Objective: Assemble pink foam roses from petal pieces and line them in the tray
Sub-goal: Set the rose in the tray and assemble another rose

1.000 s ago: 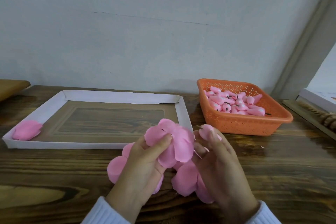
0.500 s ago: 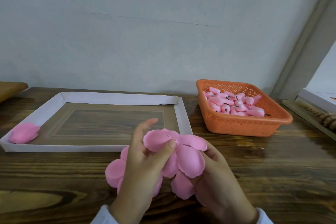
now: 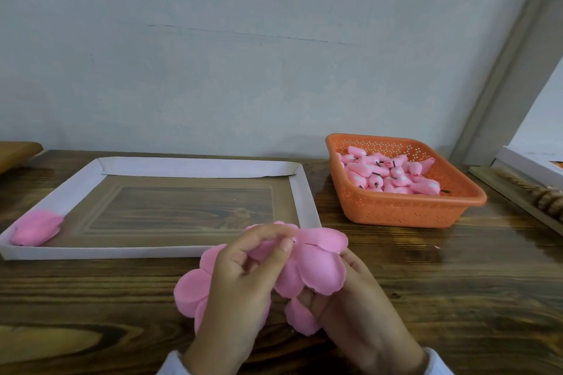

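White cardboard tray (image 3: 195, 167): 1. Finished pink foam rose (image 3: 36, 228): 1. Orange perforated plastic basket (image 3: 402, 216): 1. Pink foam buds (image 3: 393, 173) with dark stems: heaped, too many to count. Pink foam petal pieces (image 3: 316, 265): several, overlapping, count unclear.

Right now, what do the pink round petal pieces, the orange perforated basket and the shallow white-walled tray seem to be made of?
Pink petal pieces: probably soft foam, matte; thick edges, they cup and bend.
Orange perforated basket: moulded plastic, faint sheen; regular small holes.
White-walled tray: likely paper or thin card, matte; folded walls, creased corners. Its floor is hard to judge.
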The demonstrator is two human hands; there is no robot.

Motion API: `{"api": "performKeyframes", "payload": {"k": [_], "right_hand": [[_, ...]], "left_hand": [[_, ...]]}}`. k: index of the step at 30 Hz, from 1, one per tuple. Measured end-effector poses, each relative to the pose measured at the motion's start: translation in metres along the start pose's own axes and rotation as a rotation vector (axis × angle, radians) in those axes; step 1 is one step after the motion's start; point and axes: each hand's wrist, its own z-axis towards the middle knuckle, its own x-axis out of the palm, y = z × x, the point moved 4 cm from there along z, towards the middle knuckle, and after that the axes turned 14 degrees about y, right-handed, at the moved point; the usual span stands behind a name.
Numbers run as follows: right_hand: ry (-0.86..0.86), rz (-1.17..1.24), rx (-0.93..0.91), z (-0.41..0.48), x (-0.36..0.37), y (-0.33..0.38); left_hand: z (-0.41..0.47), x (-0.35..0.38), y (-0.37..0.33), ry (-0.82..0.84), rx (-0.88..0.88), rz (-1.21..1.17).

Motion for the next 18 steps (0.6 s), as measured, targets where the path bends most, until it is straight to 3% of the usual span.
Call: {"api": "performKeyframes", "payload": {"k": [3, 8, 14, 18], "right_hand": [[-0.083, -0.070, 0.063, 0.002, 0.001, -0.003], [-0.147, -0.086, 0.062, 0.002, 0.010, -0.002], [-0.145, 0.033, 0.022, 0.003, 0.012, -0.006], [0.002, 0.058, 0.011, 0.002, 0.020, -0.008]], "left_hand": [[-0.001, 0.003, -0.004, 0.012, 0.039, 0.097], [-0.004, -0.003, -0.009, -0.118, 0.073, 0.422], [-0.002, 0.004, -0.014, -0.019, 0.056, 0.146], [-0.005, 0.012, -0.015, 0.046, 0.077, 0.083]]}}
